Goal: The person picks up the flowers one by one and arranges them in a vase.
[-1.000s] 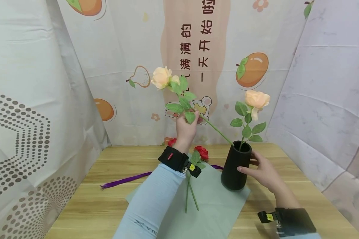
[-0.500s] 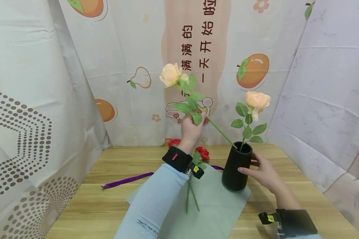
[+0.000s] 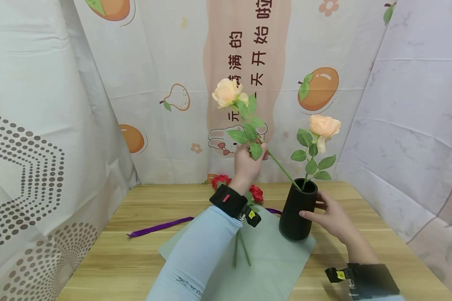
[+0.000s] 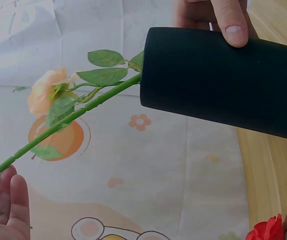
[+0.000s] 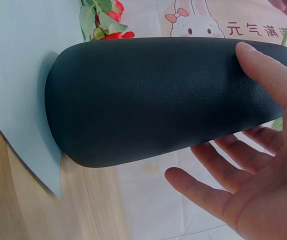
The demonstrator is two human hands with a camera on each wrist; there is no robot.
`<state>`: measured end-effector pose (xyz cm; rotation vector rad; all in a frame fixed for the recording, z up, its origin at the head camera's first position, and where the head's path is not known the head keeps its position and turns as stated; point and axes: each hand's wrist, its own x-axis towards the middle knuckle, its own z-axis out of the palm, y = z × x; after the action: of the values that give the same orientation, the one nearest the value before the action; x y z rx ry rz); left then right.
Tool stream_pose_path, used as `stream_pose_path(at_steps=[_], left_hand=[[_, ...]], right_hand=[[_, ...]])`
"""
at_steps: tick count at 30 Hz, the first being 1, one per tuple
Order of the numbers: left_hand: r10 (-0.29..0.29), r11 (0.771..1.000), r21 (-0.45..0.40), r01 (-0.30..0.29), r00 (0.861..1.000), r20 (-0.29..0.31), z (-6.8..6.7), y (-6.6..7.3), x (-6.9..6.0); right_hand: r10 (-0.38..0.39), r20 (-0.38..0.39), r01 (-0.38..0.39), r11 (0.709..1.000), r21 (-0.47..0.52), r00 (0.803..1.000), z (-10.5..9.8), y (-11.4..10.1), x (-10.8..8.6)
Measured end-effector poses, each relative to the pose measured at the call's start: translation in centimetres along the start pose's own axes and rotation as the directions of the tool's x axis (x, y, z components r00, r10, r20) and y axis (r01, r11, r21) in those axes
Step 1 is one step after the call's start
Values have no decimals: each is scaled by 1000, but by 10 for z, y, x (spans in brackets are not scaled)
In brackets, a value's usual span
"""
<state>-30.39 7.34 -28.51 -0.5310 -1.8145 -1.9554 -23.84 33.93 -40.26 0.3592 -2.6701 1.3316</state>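
Observation:
My left hand [image 3: 247,164] pinches the green stem of a pale peach rose [image 3: 227,93] just under its leaves. The lower end of that stem dips into the mouth of a black vase [image 3: 295,217], so the rose leans to the left. A second peach rose [image 3: 324,126] stands upright in the same vase. With thumb and fingers round its right side, my right hand [image 3: 333,217] holds the vase. In the right wrist view the thumb lies along the vase [image 5: 148,100], and the little finger is clear of it.
Two red roses [image 3: 257,193] lie behind my left wrist, their stems on a grey-green paper sheet [image 3: 263,259]. A purple ribbon [image 3: 160,226] stretches across the wooden table [image 3: 109,263]. Printed curtains [image 3: 165,138] hang behind and at both sides.
My left hand has moved to the right with its rose, and the stem's end has gone a little deeper into the vase mouth. The right hand and vase have barely moved.

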Motion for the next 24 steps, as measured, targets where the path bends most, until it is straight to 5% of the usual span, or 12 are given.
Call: stream_pose_path(at_steps=[24], left_hand=[[103,983,136,-127,981,166,21,-7,-9]], right_hand=[[-1,-4,1,1000,-4,1000,0,0,0]])
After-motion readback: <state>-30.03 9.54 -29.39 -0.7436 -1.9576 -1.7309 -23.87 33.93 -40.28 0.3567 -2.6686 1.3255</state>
